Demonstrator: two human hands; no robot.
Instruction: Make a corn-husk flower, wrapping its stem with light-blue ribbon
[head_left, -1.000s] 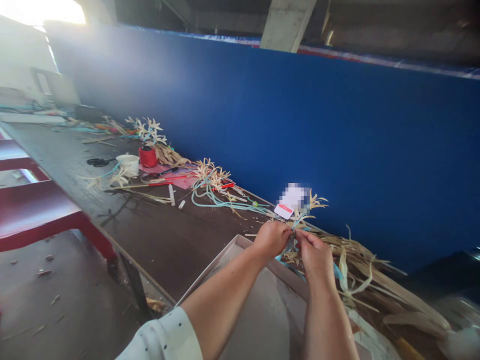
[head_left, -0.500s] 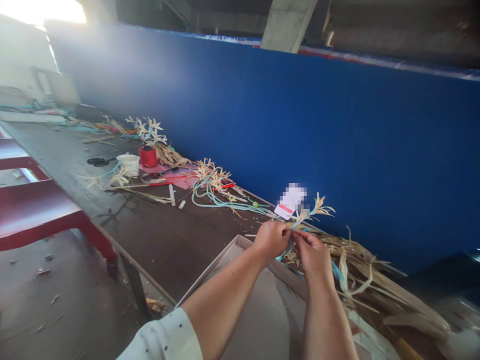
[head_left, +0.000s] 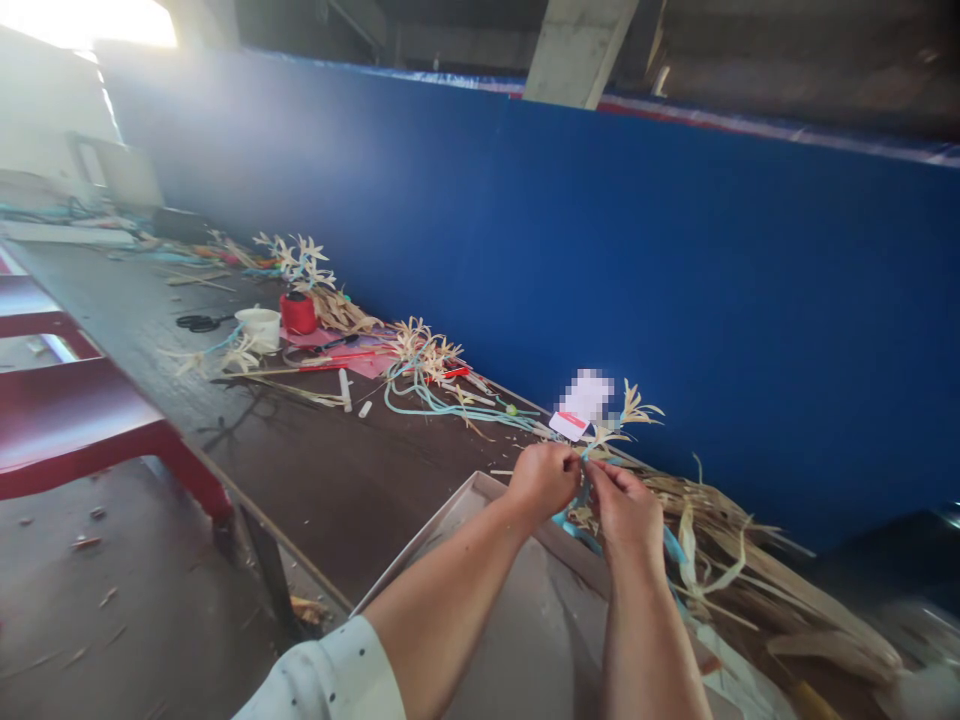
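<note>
- We cannot read any text, number or brand in this view.
- The only thing like a label is a small white card [head_left: 571,421] with a red stripe. It is on the worktop [head_left: 337,470], just behind the straw flower [head_left: 634,410] held by the left hand [head_left: 546,478] and the right hand [head_left: 626,510].
- The upper part of the card is blurred, so we cannot make out any letters there.

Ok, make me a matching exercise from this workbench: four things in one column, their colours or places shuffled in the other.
Things:
1. scissors
2. bowl
3. pot
4. straw flower

Colour or place:
a. red
b. stem pinched between left hand and right hand
c. black
d. white

Pairs: 1-c, 2-d, 3-a, 4-b.
</note>
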